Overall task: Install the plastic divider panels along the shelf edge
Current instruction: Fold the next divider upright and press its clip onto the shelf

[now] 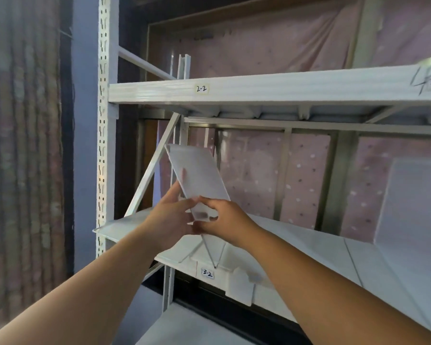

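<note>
A translucent white plastic divider panel is held tilted above the lower shelf, its top leaning back to the left. My left hand grips its lower left edge, fingers behind the panel. My right hand pinches its bottom end from the right. Below the hands, a thin V-shaped part reaches down to the shelf's front edge near the label "3-2". A second frosted panel stands upright on the shelf at the far right.
The upper shelf beam labelled "2-2" runs overhead. A perforated white upright post stands at the left, with a diagonal brace behind the held panel. A white clip piece hangs on the lower shelf's front edge.
</note>
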{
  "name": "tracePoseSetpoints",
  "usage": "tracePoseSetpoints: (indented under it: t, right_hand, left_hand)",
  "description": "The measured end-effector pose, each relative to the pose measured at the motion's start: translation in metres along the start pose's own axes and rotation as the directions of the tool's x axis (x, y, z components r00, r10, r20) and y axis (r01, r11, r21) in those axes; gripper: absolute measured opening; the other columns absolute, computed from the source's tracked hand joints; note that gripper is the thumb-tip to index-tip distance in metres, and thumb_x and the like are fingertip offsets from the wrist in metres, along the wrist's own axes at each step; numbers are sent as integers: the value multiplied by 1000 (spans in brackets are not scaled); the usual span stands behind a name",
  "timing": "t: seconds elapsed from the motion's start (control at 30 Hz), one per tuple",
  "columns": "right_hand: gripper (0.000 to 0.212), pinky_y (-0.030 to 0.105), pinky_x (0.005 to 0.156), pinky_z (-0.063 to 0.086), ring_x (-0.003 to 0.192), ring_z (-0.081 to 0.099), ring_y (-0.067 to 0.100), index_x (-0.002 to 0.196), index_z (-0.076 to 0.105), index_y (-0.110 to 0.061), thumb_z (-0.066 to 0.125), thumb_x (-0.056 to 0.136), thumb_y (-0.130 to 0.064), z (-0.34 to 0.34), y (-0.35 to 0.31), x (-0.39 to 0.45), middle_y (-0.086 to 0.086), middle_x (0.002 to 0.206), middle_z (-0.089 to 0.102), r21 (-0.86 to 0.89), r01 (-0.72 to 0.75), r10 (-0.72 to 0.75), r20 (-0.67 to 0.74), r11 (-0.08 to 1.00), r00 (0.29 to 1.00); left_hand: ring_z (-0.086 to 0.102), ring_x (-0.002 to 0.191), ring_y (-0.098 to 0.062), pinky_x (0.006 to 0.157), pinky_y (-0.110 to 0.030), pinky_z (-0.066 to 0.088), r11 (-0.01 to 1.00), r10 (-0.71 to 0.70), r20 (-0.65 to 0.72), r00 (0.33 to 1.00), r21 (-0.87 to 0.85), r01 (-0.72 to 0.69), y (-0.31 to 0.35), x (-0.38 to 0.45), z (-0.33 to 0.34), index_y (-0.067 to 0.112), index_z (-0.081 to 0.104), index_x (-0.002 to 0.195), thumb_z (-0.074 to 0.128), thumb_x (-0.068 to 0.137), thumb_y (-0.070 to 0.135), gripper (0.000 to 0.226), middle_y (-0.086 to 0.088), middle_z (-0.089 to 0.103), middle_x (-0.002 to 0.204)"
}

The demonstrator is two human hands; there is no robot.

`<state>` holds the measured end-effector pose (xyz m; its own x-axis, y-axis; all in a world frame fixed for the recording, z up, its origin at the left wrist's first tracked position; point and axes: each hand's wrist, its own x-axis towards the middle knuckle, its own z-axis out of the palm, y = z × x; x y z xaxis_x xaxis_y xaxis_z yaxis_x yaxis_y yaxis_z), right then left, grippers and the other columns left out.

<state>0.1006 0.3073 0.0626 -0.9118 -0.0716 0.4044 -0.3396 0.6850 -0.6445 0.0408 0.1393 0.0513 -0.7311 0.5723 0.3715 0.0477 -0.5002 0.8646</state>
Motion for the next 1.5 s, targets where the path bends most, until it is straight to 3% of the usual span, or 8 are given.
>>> tracePoseSetpoints:
  t: [0.1, 0.23, 0.47, 0.63, 0.73, 1.23, 1.4, 1.5]
  right_hand:
    - [87, 41, 108, 51, 133, 53, 20, 155, 44, -34, 87, 80, -39, -15, 19, -7, -2, 153, 52, 79, -55, 57, -26, 995, 998]
    - [74, 11, 89, 51, 130, 53, 11, 150, 44, -51, 82, 86, -44, -28, 31, -19, -6, 148, 53, 206, -67, 84, -75, 976, 994]
    - [84, 46, 112, 48, 144, 46, 20, 149, 28, -66, 78, 82, -58, -42, 42, -36, -8, 166, 32, 244, -99, 138, -148, 965, 979]
    - [80, 27, 94, 57, 144, 44, 23, 148, 29, -67, 75, 83, -60, -45, 40, -45, -11, 164, 36, 231, -103, 149, -189, 968, 971]
    - [79, 41, 100, 57, 142, 47, 22, 148, 33, -63, 78, 85, -51, -48, 40, -47, -12, 160, 43, 295, -82, 144, -196, 952, 970]
    - [65, 53, 79, 64, 113, 68, 30, 148, 43, -58, 72, 90, -51, -47, 39, -63, -9, 142, 62, 308, -109, 186, -234, 945, 954]
    - [65, 46, 73, 64, 104, 67, 45, 151, 38, -56, 70, 96, -39, -41, 46, -63, -38, 127, 61, 308, -98, 185, -268, 946, 946]
    - [64, 38, 67, 62, 102, 64, 51, 151, 39, -55, 68, 98, -35, -37, 51, -61, -49, 114, 61, 317, -86, 183, -289, 945, 940]
  left_hand:
    - [68, 109, -49, 93, -75, 55, 999, -9, 70, 998, 42, 6, -6, 14, 20, 56, 53, 145, 67, 101, 7, 67, -16, 70, 136]
    - [76, 108, -41, 88, -67, 60, 996, -11, 156, 988, 87, -2, -9, 26, 38, 58, 58, 140, 73, 98, 14, 63, -11, 74, 132]
    - [67, 117, -54, 93, -73, 56, 993, -63, 141, 988, 104, 49, -23, 35, 55, 48, 58, 147, 73, 99, 18, 59, -7, 74, 135]
    - [79, 93, -32, 73, -51, 64, 998, -40, 229, 973, 50, 29, -31, 34, 64, 40, 63, 144, 68, 102, 17, 48, -6, 69, 143]
    - [78, 81, -23, 71, -48, 63, 997, -23, 250, 968, 71, 6, -30, 36, 65, 39, 61, 147, 68, 103, 18, 49, -2, 70, 139]
    - [60, 95, -37, 76, -52, 66, 962, 23, 206, 978, 261, -77, -40, 32, 87, 55, 69, 130, 62, 105, 28, 37, 15, 79, 111]
    - [60, 61, -6, 59, -30, 62, 923, 130, 170, 977, 338, -182, -48, 29, 90, 46, 71, 132, 58, 108, 25, 35, 21, 72, 81]
    - [57, 62, -9, 60, -35, 64, 892, 180, 146, 973, 392, -224, -52, 28, 94, 37, 66, 142, 57, 108, 23, 37, 14, 66, 79]
